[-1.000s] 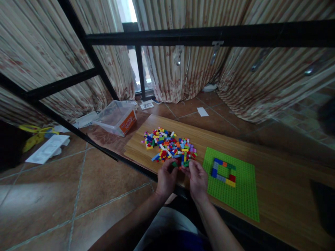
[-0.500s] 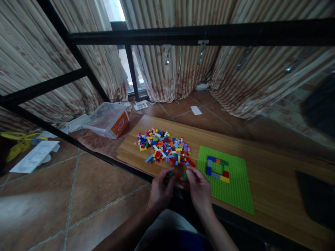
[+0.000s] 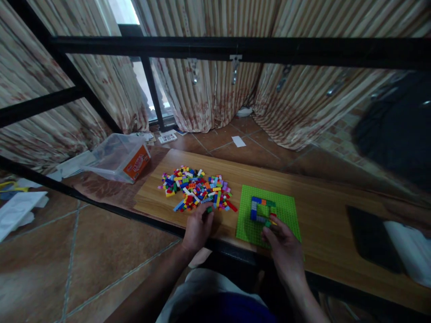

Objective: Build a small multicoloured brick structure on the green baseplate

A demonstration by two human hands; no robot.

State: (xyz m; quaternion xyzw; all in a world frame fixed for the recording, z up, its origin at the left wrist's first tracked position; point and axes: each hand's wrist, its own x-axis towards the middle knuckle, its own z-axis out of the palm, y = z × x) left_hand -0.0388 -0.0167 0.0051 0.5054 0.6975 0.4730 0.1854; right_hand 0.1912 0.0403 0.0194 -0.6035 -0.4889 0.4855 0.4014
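Observation:
Close to the front edge of the pile of toy bricks (image 3: 215,181), my left hand (image 3: 198,228) pinches a dark green toy brick (image 3: 209,209). My right hand (image 3: 286,244) is over the near part of the green baseplate (image 3: 244,224), its fingers closed on a green toy brick (image 3: 268,223). On the baseplate, a square outline of bricks (image 3: 253,208) in blue, grey, orange, green and red stands around an open middle. My right fingers hide its near right corner. Whether the held green brick touches the outline, I cannot tell.
The wooden table (image 3: 316,220) carries a black flat item (image 3: 370,237) at the right, beside a whitish bundle (image 3: 411,249). A clear plastic box (image 3: 114,154) with an orange label stands beyond the left end. A black metal rail (image 3: 208,47) crosses ahead.
My right hand has moved right, from in front of the brick pile to over the baseplate, carrying the green brick. My left hand stays near the pile. The view has turned right.

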